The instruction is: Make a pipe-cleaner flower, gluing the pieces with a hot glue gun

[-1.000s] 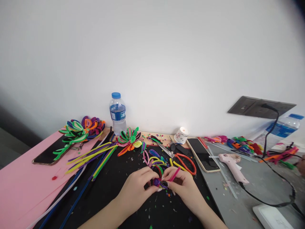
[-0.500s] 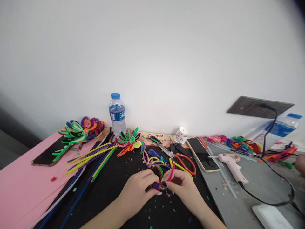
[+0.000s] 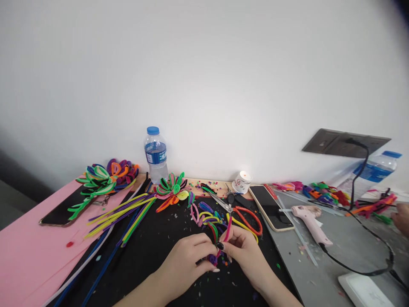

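Observation:
My left hand [image 3: 194,259] is closed on a small purple pipe-cleaner piece [image 3: 212,258], low over the black mat [image 3: 166,256]. Pressed close beside it, my right hand [image 3: 242,251] pinches a bright pink pipe cleaner [image 3: 228,230], whose free end points up. The fingers of both hands meet and hide where the two pieces touch. Just beyond them lie looped pipe cleaners [image 3: 209,218] in pink, yellow, blue and green. Scissors with orange handles [image 3: 247,221] rest open behind my right hand.
Pipe-cleaner flowers [image 3: 172,189], loose pipe cleaners [image 3: 128,213] and a water bottle [image 3: 156,155] stand or lie left. A paper cup [image 3: 242,182], a phone [image 3: 271,207] and a corded pink glue gun [image 3: 311,226] are right. Another person's hand [image 3: 401,218] shows at the right edge.
The pink pipe cleaner has shifted slightly left and stands more upright in my right hand. My left hand has turned a little, still holding the purple piece. The other person's hand has come further into view.

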`<state>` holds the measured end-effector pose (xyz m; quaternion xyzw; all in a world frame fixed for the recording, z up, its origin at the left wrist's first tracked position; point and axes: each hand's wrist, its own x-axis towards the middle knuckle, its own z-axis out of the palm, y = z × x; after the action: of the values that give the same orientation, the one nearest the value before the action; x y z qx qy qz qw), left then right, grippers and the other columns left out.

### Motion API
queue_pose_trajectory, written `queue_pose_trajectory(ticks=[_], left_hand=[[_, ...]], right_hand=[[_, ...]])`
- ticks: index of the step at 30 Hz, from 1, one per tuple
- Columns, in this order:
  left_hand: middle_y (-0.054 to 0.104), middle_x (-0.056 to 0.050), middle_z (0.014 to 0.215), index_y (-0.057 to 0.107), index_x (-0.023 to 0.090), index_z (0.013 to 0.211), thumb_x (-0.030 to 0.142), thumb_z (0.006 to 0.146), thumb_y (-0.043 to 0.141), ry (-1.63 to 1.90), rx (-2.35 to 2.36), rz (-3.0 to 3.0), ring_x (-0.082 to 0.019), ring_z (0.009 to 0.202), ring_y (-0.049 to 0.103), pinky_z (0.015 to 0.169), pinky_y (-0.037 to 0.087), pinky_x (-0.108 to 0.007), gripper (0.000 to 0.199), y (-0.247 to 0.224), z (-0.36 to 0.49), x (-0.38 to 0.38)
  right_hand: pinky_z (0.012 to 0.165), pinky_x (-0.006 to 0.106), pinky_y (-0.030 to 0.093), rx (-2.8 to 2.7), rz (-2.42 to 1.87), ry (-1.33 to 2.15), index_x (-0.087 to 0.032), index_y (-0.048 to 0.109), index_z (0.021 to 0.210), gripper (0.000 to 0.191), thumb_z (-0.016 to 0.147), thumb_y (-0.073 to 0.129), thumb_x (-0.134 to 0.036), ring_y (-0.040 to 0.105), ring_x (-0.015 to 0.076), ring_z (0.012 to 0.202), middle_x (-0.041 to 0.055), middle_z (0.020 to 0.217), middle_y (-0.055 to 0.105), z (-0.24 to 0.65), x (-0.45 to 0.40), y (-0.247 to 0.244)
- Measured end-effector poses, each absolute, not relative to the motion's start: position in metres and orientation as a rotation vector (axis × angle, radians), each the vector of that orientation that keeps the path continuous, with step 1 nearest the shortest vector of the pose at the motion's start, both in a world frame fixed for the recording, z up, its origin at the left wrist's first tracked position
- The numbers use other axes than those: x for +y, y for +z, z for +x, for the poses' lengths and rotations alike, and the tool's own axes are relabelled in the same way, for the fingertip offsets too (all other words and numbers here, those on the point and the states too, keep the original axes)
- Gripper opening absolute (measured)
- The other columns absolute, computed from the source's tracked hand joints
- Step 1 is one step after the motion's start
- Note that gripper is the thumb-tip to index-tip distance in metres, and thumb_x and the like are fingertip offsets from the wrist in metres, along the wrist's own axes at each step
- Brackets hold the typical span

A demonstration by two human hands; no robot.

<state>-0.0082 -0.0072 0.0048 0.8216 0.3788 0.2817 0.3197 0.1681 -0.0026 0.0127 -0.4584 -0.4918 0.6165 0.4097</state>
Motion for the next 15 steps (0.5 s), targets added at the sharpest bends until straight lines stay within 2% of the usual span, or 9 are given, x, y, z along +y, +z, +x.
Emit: queue_pose_trajectory(ticks=[6, 9, 12, 15], left_hand=[[0.059, 0.003, 0.078, 0.064, 0.021, 0.077, 0.012, 0.067, 0.069, 0.767, 0.989, 2.063, -0.012, 0.069, 0.055, 0.066, 0.042, -0.02, 0.014, 0.004, -0.007, -0.008], [0.057, 0.003, 0.075, 0.063, 0.021, 0.075, 0.012, 0.065, 0.07, 0.799, 1.045, 1.95, -0.011, 0.064, 0.054, 0.063, 0.042, -0.021, 0.015, 0.004, -0.006, -0.007], [0.055, 0.003, 0.071, 0.06, 0.019, 0.073, 0.012, 0.064, 0.069, 0.867, 1.122, 1.829, -0.011, 0.061, 0.052, 0.06, 0.042, -0.021, 0.014, 0.004, -0.006, -0.004], [0.053, 0.003, 0.071, 0.059, 0.019, 0.073, 0.013, 0.065, 0.067, 0.954, 1.161, 1.732, -0.012, 0.061, 0.052, 0.058, 0.043, -0.021, 0.013, 0.003, -0.006, -0.001]], right_hand=[[0.045, 0.02, 0.034, -1.265, -1.213, 1.534, -0.016, 0.054, 0.062, 0.028, 0.063, 0.073, -0.036, 0.042, 0.0083, 0.046, -0.0047, 0.053, 0.05, 0.168, -0.002, 0.008], [0.044, 0.02, 0.033, -1.378, -1.243, 1.477, -0.017, 0.053, 0.065, 0.025, 0.069, 0.067, -0.037, 0.04, 0.0083, 0.045, -0.0056, 0.052, 0.046, 0.172, 0.0, 0.009], [0.048, 0.023, 0.036, -1.54, -1.359, 1.175, -0.018, 0.055, 0.073, 0.018, 0.077, 0.056, -0.035, 0.045, 0.0114, 0.051, -0.0028, 0.058, 0.049, 0.187, 0.007, 0.016], [0.054, 0.027, 0.039, -1.607, -1.65, 0.619, -0.019, 0.055, 0.082, 0.015, 0.077, 0.051, -0.032, 0.049, 0.0157, 0.056, 0.0015, 0.066, 0.055, 0.221, 0.021, 0.027]])
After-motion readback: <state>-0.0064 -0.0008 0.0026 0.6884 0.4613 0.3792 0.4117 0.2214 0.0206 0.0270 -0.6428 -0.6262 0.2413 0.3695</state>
